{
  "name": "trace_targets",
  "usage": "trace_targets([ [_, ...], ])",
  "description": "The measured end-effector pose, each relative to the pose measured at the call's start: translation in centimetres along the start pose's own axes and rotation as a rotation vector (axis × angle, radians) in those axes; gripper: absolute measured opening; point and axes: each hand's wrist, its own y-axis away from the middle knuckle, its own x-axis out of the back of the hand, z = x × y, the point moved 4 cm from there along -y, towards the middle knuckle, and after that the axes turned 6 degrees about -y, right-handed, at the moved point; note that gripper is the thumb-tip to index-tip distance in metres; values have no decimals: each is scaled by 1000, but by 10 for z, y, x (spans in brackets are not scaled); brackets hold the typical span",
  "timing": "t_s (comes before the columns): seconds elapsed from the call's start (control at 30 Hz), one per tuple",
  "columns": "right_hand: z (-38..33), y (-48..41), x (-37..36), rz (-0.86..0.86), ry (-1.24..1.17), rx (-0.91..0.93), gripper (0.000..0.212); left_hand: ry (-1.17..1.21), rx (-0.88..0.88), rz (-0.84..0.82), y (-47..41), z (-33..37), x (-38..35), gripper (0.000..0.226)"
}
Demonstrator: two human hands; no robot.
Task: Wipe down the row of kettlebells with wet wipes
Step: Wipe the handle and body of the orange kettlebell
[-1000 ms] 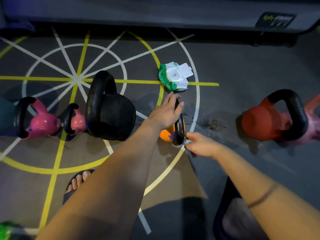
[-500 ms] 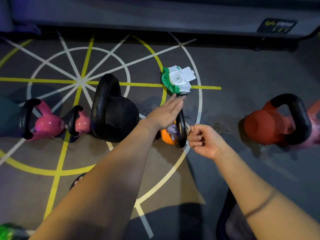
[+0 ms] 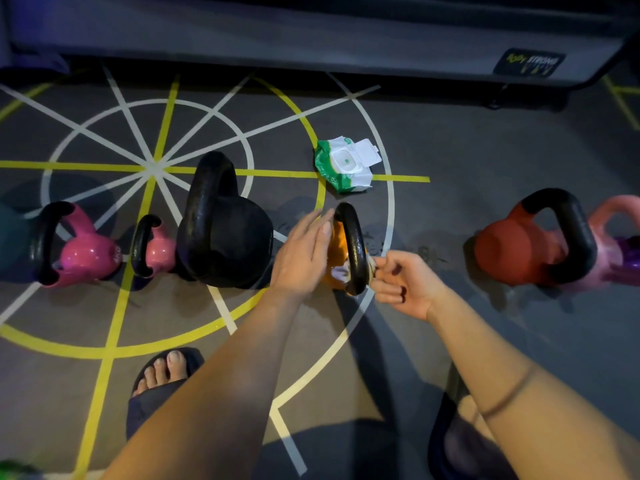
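A small orange kettlebell (image 3: 337, 252) with a black handle stands on the floor in the middle of the row. My left hand (image 3: 303, 251) lies flat against its left side with straight fingers. My right hand (image 3: 401, 284) pinches a white wet wipe (image 3: 341, 273) that is threaded through the handle, its fingertips at the handle's right edge. The green and white wipes pack (image 3: 346, 164) lies on the floor behind the kettlebell with its lid flipped up.
Left of the orange one stand a big black kettlebell (image 3: 225, 233), a small pink one (image 3: 156, 247) and a larger pink one (image 3: 76, 251). A red kettlebell (image 3: 533, 244) and a pink-purple one (image 3: 620, 237) stand at right. My sandalled foot (image 3: 159, 382) is below.
My left hand let go of the handle top and flattened against the kettlebell's side. My right hand rose from the handle's lower end to its right edge, pinching the wipe.
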Motion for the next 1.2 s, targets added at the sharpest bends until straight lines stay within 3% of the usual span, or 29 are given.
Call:
trace_targets([
  [0.1,-13,-10,-8,21,-117,3,12,-70,52,161,8,-7,8,46],
  [0.3,-33,-29,-13,129,-370,23,14,-136,15,72,9,-11,1,34],
  [0.4,-39,-36,-17,216,-182,-32,15,-180,-87,-77,21,-8,-19,38],
  [0.5,-47,-33,-22,248,48,-87,24,-174,-76,-205,31,-2,-38,44],
  [0.67,-48,-29,-22,336,251,-22,19,-232,-177,-326,29,7,-49,61],
  [0.83,-44,-27,-21,466,246,76,22,-225,-56,-385,15,14,-46,32],
  [0.93,-34,-22,-28,556,115,152,22,-171,-42,-463,6,7,-38,30],
  [1.2,5,-30,-44,594,-644,296,21,-341,-223,-442,-16,-12,9,39],
])
